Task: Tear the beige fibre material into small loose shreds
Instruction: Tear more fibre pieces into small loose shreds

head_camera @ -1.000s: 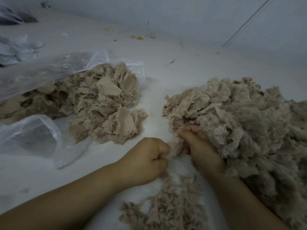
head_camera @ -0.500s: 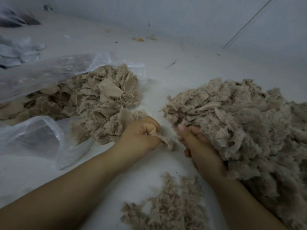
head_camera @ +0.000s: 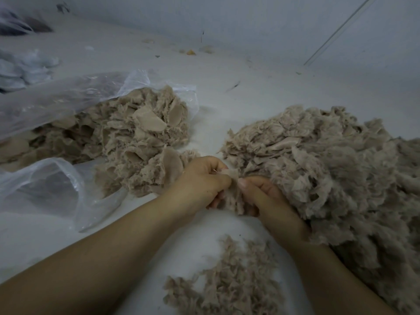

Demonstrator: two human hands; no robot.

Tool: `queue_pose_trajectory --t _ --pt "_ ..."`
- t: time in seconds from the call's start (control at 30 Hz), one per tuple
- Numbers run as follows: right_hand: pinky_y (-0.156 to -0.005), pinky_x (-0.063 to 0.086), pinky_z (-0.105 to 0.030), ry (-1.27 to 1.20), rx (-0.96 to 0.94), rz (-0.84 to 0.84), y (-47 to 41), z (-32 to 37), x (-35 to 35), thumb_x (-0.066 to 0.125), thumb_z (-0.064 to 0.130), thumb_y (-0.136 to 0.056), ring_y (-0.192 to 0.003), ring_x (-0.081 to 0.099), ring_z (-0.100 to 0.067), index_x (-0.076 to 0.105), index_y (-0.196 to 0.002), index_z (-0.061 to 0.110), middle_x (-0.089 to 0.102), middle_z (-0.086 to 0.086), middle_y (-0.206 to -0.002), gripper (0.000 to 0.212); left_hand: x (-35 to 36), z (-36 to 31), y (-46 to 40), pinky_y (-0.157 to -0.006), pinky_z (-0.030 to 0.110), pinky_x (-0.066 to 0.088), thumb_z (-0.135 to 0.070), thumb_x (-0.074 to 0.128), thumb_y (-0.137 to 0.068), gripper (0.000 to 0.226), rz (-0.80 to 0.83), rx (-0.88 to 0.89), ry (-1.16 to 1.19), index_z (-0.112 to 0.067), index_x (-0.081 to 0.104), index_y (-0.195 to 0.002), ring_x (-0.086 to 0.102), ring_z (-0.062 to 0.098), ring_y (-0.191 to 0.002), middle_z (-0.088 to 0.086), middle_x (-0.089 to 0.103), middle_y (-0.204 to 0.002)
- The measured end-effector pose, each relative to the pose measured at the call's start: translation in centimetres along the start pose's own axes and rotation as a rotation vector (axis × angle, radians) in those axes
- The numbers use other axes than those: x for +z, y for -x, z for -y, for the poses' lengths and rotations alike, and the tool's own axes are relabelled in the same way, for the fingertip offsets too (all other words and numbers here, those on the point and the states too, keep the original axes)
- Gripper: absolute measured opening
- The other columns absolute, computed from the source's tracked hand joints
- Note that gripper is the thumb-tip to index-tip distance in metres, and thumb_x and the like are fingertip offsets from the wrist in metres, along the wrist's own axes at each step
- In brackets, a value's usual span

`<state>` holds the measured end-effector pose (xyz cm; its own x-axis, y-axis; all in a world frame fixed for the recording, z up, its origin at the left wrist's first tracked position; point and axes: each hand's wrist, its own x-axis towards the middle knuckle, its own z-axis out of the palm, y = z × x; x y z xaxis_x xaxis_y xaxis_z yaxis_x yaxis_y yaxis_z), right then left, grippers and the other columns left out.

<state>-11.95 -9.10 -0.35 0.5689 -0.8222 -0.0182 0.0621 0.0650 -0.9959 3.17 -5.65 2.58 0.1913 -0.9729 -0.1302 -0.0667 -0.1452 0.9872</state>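
A small tuft of beige fibre (head_camera: pixel 231 196) is held between both hands at the centre of the white surface. My left hand (head_camera: pixel 202 180) pinches its left side with curled fingers. My right hand (head_camera: pixel 261 196) grips its right side, thumb on top. A heap of coarse beige fibre pieces (head_camera: pixel 141 137) spills from a clear plastic bag on the left. A large fluffy pile of beige shreds (head_camera: pixel 329 169) lies on the right, against my right wrist. A smaller patch of shreds (head_camera: pixel 229 285) lies near the front, between my forearms.
The clear plastic bag (head_camera: pixel 56 185) lies open at the left. White crumpled material (head_camera: pixel 25 67) sits at the far left. A pale wall (head_camera: pixel 250 26) closes the back, with small debris (head_camera: pixel 191 52) along its foot.
My left hand had pulled away leftward with a torn piece; it has come back to the right, and both hands now meet on one tuft.
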Motion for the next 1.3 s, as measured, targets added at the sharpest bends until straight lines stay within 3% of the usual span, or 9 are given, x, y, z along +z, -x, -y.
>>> queue_pose_trajectory --t 0.2,0.33,0.43,0.6,0.67,0.77,0.97,1.13,1.3 --pt "-0.043 0.032 -0.021 0.104 0.041 -0.104 -0.6 -0.3 -0.3 0.054 0.016 -0.097 -0.042 0.035 -0.005 0.054 -0.046 0.023 0.041 0.010 -0.045 0.051 0.3 0.3 0.0 -0.038 0.023 0.030 -0.006 0.056 -0.092 0.023 -0.013 -0.021 0.060 -0.010 0.057 -0.069 0.039 0.017 -0.039 0.003 0.048 -0.049" --pt "-0.046 0.033 -0.025 0.070 0.069 -0.126 -0.5 -0.6 -0.5 0.055 0.025 -0.097 -0.047 0.036 -0.010 0.059 -0.053 0.023 0.042 0.006 -0.048 0.044 0.6 1.2 0.6 -0.039 0.022 0.038 -0.043 0.075 -0.078 0.040 0.036 0.069 -0.030 -0.009 0.055 -0.084 0.053 0.010 -0.044 -0.003 0.059 -0.056" --pt "-0.045 0.034 -0.018 0.052 0.076 -0.118 -0.5 -0.5 -0.6 0.049 0.021 -0.100 -0.044 0.037 -0.006 0.060 -0.052 0.022 0.044 0.006 -0.047 0.049 0.8 1.8 0.6 -0.039 0.022 0.039 -0.019 0.081 -0.077 0.032 0.063 0.080 -0.060 -0.006 0.053 -0.083 0.054 0.012 -0.044 0.003 0.059 -0.056" --pt "-0.043 0.028 -0.016 0.122 0.019 -0.163 -0.8 -0.3 -0.6 0.046 0.014 -0.100 -0.040 0.031 -0.005 0.053 -0.060 -0.004 0.037 0.003 -0.045 0.044 -0.3 2.0 0.2 -0.036 0.024 0.040 0.005 0.046 -0.091 0.016 -0.076 -0.062 0.182 -0.001 0.055 -0.081 0.050 0.024 -0.032 0.014 0.056 -0.049" --pt "-0.042 0.029 -0.015 0.128 0.023 -0.164 -0.7 -0.4 -0.5 0.048 0.014 -0.100 -0.038 0.031 -0.004 0.053 -0.047 0.018 0.038 0.007 -0.042 0.053 -0.3 1.9 0.4 -0.038 0.028 0.040 -0.007 0.048 -0.094 0.017 -0.066 -0.016 0.205 0.002 0.055 -0.081 0.051 0.026 -0.034 0.019 0.056 -0.051" --pt "-0.042 0.029 -0.015 0.138 0.012 -0.127 -0.6 -0.4 -0.3 0.048 0.014 -0.099 -0.039 0.031 -0.004 0.049 -0.043 0.023 0.038 0.007 -0.042 0.057 0.5 2.0 0.7 -0.039 0.027 0.040 -0.040 0.066 -0.088 0.042 0.009 0.073 0.054 -0.001 0.051 -0.086 0.056 0.028 -0.041 0.020 0.060 -0.060" --pt "-0.043 0.031 -0.016 0.142 -0.025 -0.138 -0.7 -0.4 -0.4 0.048 0.006 -0.098 -0.040 0.032 -0.005 0.048 -0.044 0.021 0.038 0.007 -0.042 0.057 0.7 2.7 -0.1 -0.034 0.021 0.035 -0.023 0.055 -0.099 0.033 -0.073 0.042 0.162 -0.004 0.055 -0.072 0.047 0.018 -0.032 0.012 0.053 -0.047" --pt "-0.043 0.031 -0.018 0.121 -0.001 -0.136 -0.8 -0.5 -0.3 0.048 0.008 -0.099 -0.041 0.032 -0.006 0.052 -0.043 0.023 0.039 0.007 -0.043 0.057 0.0 3.1 -0.1 -0.038 0.022 0.036 -0.035 0.049 -0.101 0.046 0.001 0.059 0.275 -0.005 0.060 -0.068 0.048 0.025 -0.036 0.021 0.054 -0.051" --pt "-0.045 0.034 -0.016 0.124 -0.018 -0.138 -0.6 -0.5 -0.2 0.050 0.007 -0.097 -0.042 0.035 -0.004 0.050 -0.055 0.014 0.040 0.007 -0.045 0.043 0.2 2.5 -0.8 -0.037 0.021 0.036 -0.052 0.059 -0.091 0.048 0.038 0.029 0.167 -0.010 0.062 -0.069 0.050 0.023 -0.036 0.014 0.056 -0.050"
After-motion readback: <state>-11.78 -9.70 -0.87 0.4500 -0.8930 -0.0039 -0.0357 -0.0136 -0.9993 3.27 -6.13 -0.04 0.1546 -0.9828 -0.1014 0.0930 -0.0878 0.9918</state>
